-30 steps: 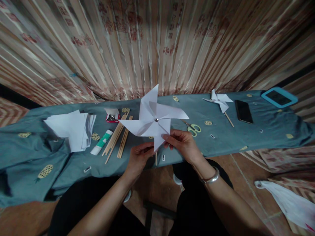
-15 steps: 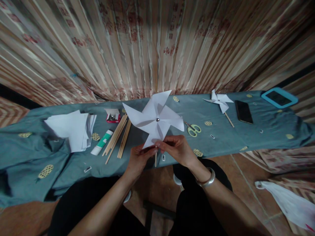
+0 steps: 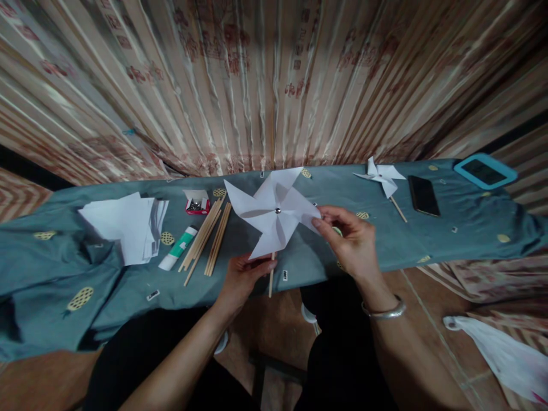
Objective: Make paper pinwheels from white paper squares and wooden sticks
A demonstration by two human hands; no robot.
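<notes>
Paper pinwheel, white, pinned at its centre with a silver pin, held up over the near edge of a blue-grey cloth-covered table. Left hand closed around the wooden stick just below the blades. Right hand, silver bangle at the wrist, fingertips pinching the tip of the right-hand blade. Dark-clothed knees and tiled floor below; white plastic bag at lower right. On the cloth to the left: bundle of wooden sticks, green-and-white glue stick, small red box of pins, loose stack of white paper. Behind the right hand, partly hidden, yellow-green scissors. Farther right: second, smaller pinwheel lying flat on its stick, black phone beside it, blue-framed tablet at the far corner. Beyond the table, pleated beige curtain with reddish print.
</notes>
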